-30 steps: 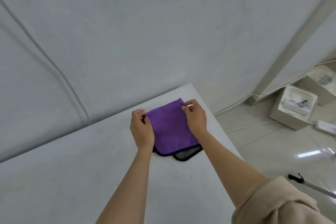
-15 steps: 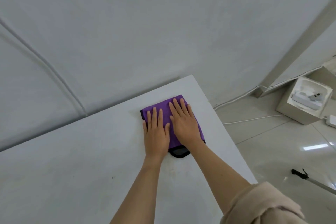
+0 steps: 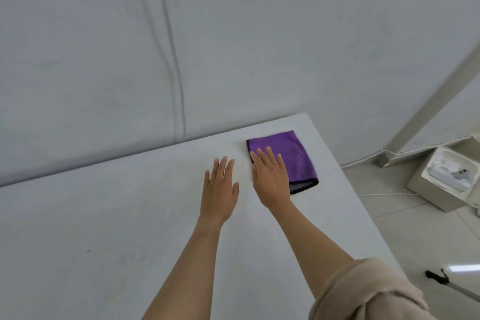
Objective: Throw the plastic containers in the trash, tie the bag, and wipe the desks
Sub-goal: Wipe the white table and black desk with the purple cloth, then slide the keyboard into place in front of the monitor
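Note:
A folded purple cloth with a black hem lies flat near the far right corner of the white desk. My right hand is spread flat, fingers overlapping the cloth's near left edge. My left hand rests flat on the bare desk just left of the cloth, apart from it, with fingers spread. Neither hand grips anything. No plastic containers or trash bag are in view.
A grey wall runs behind the desk. On the tiled floor to the right stand an open cardboard box with white items, white cables and a black-tipped pole. The desk's right edge drops off beside the cloth.
Both hands went from pinching the cloth's top corners to pressing it flat. Now the left hand has slid off onto the desk and the right hand covers only the cloth's left edge.

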